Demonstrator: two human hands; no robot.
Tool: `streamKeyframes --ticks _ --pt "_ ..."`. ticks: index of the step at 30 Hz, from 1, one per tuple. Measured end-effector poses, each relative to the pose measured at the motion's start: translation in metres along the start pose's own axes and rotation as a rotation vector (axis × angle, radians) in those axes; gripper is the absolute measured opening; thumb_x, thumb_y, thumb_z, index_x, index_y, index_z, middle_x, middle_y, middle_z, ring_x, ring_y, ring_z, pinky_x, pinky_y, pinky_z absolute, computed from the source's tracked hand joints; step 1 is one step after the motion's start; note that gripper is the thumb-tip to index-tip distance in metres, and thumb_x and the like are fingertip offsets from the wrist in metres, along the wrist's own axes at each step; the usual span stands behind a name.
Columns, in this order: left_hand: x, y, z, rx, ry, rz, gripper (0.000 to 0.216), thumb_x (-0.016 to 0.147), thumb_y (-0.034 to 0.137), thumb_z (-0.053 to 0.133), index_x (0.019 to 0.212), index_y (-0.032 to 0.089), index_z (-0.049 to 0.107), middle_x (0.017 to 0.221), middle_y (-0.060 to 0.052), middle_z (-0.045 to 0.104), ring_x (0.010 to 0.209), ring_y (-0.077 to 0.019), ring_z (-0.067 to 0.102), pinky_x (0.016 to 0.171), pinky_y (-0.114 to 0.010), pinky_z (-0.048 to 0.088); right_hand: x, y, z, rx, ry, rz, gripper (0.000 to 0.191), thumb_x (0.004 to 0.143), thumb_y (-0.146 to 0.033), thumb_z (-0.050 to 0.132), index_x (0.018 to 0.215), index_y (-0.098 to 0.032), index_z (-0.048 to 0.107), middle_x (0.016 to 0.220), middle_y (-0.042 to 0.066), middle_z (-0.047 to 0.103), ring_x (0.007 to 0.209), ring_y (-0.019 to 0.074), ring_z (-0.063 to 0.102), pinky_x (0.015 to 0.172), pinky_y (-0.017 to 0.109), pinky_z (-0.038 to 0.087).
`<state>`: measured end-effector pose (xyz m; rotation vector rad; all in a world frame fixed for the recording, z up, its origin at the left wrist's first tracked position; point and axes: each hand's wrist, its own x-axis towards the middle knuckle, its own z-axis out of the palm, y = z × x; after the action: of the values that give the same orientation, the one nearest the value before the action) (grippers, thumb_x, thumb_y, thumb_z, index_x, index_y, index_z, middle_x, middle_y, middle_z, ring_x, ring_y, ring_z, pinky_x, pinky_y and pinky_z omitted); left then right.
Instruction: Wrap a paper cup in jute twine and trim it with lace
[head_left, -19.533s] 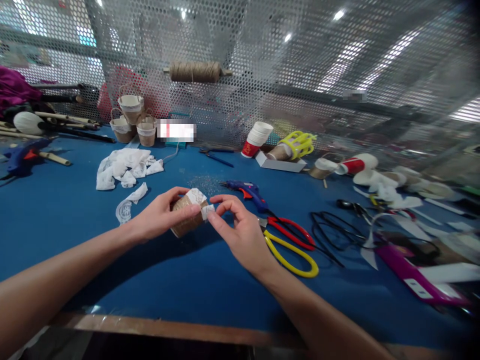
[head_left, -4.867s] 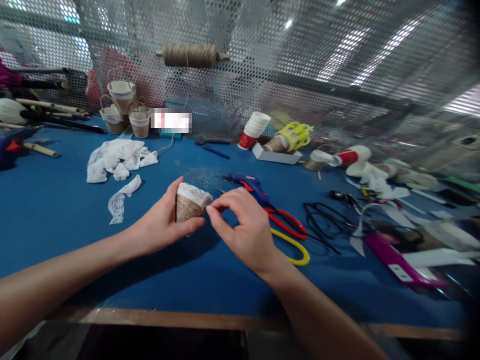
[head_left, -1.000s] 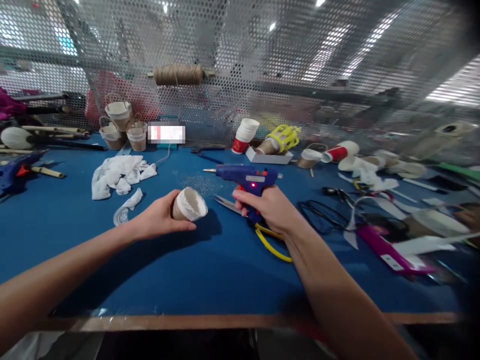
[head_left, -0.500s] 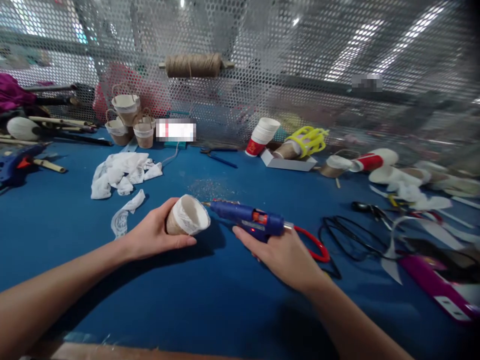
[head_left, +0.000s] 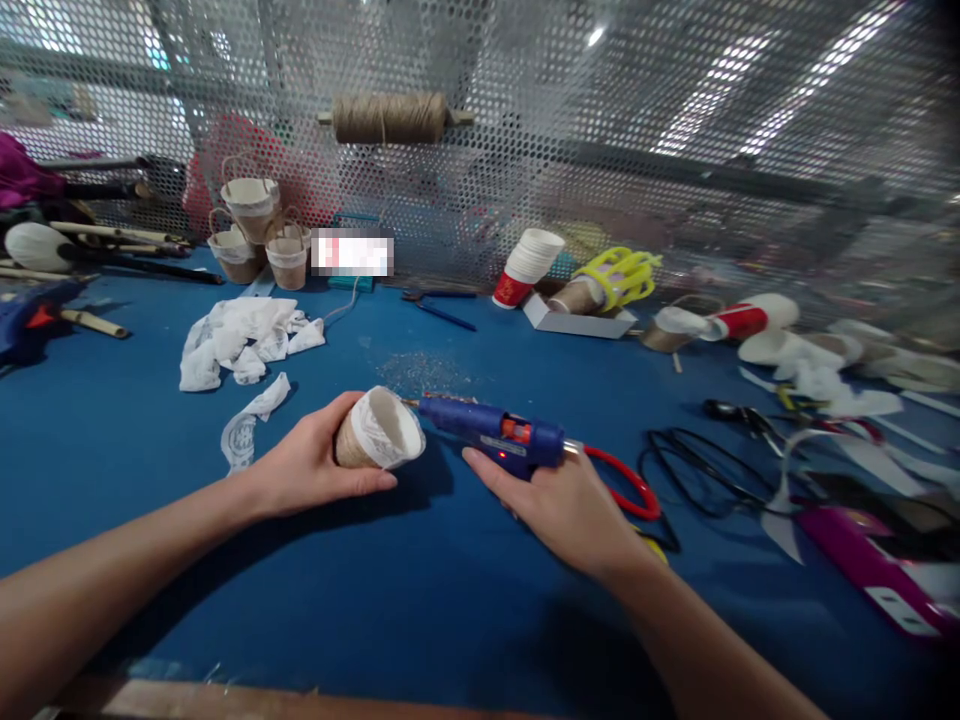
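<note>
In the head view, a twine-wrapped cup (head_left: 375, 432) is seen gripped in the left hand (head_left: 311, 472), just above the blue counter (head_left: 420, 600), near the middle of its front half. The fingers of that hand are curled around the cup's wrapped side, with the thumb along the lower wall. The cup is tipped on its side so that its lace-trimmed mouth is turned to the right, toward the other hand.

A blue glue gun (head_left: 495, 435) is clasped in the right hand (head_left: 574, 505), whose fingers are closed about the grip beneath the barrel. The gun's long axis is laid nearly level, running from right to left and slightly away from the front edge. The metal nozzle at its left end is set close to the far side of the cup's rim; whether tip and lace are touching cannot be told. The cup thus lies directly to the left of the gun, on the line of its barrel, and the left hand is the nearer to it.

Red-handled scissors (head_left: 628, 482) are partly hidden behind the right hand. Lace scraps (head_left: 240, 340) are heaped toward the far left corner. A twine spool (head_left: 390, 117) is hung on the mesh wall (head_left: 675, 120) along the far edge, and little baskets (head_left: 259, 225) are stacked below it to the left.
</note>
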<state>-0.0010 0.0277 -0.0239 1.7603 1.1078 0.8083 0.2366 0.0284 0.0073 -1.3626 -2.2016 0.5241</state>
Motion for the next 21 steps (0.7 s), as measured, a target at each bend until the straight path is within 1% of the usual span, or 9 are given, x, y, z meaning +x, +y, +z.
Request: streamKeyframes --ticks 2,5,7,11,15,18,21 --pt "0.000 0.000 0.000 0.001 0.000 -0.003 0.060 0.067 0.039 0.069 0.116 0.017 0.042 0.105 -0.006 0.058 0.096 -0.0211 0.057 0.083 -0.031 0.048 0.000 -0.002 -0.001 -0.041 -0.011 -0.034 0.025 0.080 -0.031 0.048 0.076 -0.017 0.068 0.055 0.001 0.061 0.044 0.0116 0.049 0.049 0.025 0.045" --pt "0.000 0.001 0.000 0.013 0.003 -0.006 0.060 0.067 0.039 0.069 0.116 0.017 0.043 0.105 -0.006 0.059 0.096 -0.0217 0.057 0.084 -0.033 0.048 0.000 0.000 -0.002 -0.156 -0.045 -0.144 0.030 0.082 -0.029 0.044 0.079 -0.018 0.071 0.050 0.001 0.058 0.044 0.0121 0.048 0.050 0.025 0.044" --pt "-0.001 0.001 -0.001 0.021 0.003 -0.005 0.060 0.067 0.040 0.068 0.116 0.017 0.042 0.106 -0.006 0.059 0.096 -0.0221 0.057 0.084 -0.034 0.047 -0.001 0.004 -0.003 -0.188 -0.050 -0.165 0.032 0.082 -0.030 0.042 0.081 -0.019 0.071 0.050 0.001 0.058 0.045 0.0124 0.048 0.050 0.026 0.043" --pt "-0.001 0.001 -0.001 0.030 -0.005 -0.010 0.060 0.067 0.040 0.067 0.117 0.017 0.042 0.105 -0.006 0.059 0.096 -0.0224 0.057 0.084 -0.035 0.048 -0.002 0.003 -0.003 -0.171 -0.060 -0.134 0.030 0.081 -0.028 0.043 0.082 -0.019 0.071 0.052 0.001 0.060 0.047 0.0130 0.051 0.052 0.026 0.045" --pt "0.000 0.002 -0.001 0.045 0.000 -0.002 0.060 0.067 0.041 0.067 0.117 0.017 0.043 0.107 -0.007 0.059 0.097 -0.0229 0.057 0.085 -0.036 0.047 0.001 -0.007 -0.005 -0.133 -0.055 -0.087 0.028 0.079 -0.028 0.045 0.079 -0.018 0.070 0.054 0.003 0.062 0.048 0.0143 0.053 0.051 0.027 0.048" --pt "0.000 0.002 -0.001 0.050 0.009 0.003 0.060 0.067 0.042 0.067 0.117 0.017 0.043 0.107 -0.007 0.060 0.097 -0.0232 0.057 0.086 -0.036 0.047 0.003 -0.014 -0.008 -0.038 -0.037 -0.013 0.023 0.078 -0.028 0.048 0.077 -0.018 0.069 0.060 0.004 0.066 0.052 0.0157 0.057 0.055 0.029 0.051" --pt "-0.001 0.002 -0.001 0.045 0.015 -0.001 0.061 0.067 0.042 0.067 0.117 0.017 0.043 0.107 -0.007 0.060 0.098 -0.0231 0.057 0.085 -0.035 0.047 0.004 -0.017 -0.009 -0.012 -0.038 -0.007 0.021 0.077 -0.026 0.050 0.076 -0.019 0.069 0.064 0.005 0.068 0.056 0.0169 0.060 0.060 0.030 0.053"
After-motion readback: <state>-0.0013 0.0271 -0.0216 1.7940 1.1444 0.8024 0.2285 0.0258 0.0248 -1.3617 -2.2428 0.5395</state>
